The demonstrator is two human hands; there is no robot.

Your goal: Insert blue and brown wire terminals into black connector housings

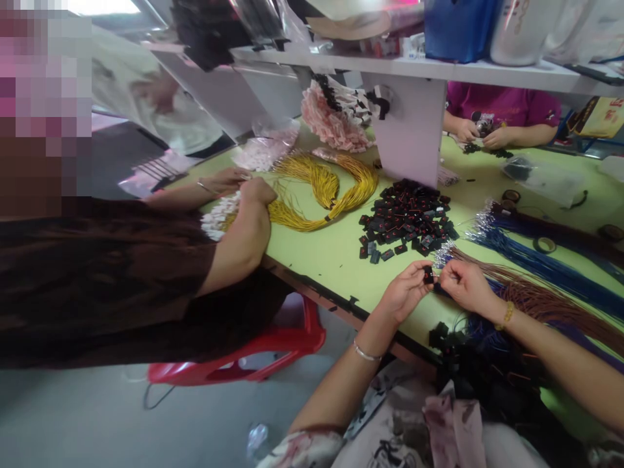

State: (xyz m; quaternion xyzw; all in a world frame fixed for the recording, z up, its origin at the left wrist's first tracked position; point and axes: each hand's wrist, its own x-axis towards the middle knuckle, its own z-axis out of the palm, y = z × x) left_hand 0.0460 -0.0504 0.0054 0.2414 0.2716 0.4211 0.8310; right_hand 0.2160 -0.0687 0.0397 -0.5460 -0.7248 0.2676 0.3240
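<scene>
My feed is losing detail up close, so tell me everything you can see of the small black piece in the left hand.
The small black piece is blocky and looks like plastic, with a small reddish mark on its face. The fingertips of the left hand pinch it over the green table, nearer the wearer than the heap of similar black pieces. The right hand is close beside it; the gap is too blurred to tell what enters it.

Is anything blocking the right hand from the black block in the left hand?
Nothing visible blocks it: the right hand is close beside the block in the left hand, with only a thin, shiny tip, probably wire, between them.
</scene>
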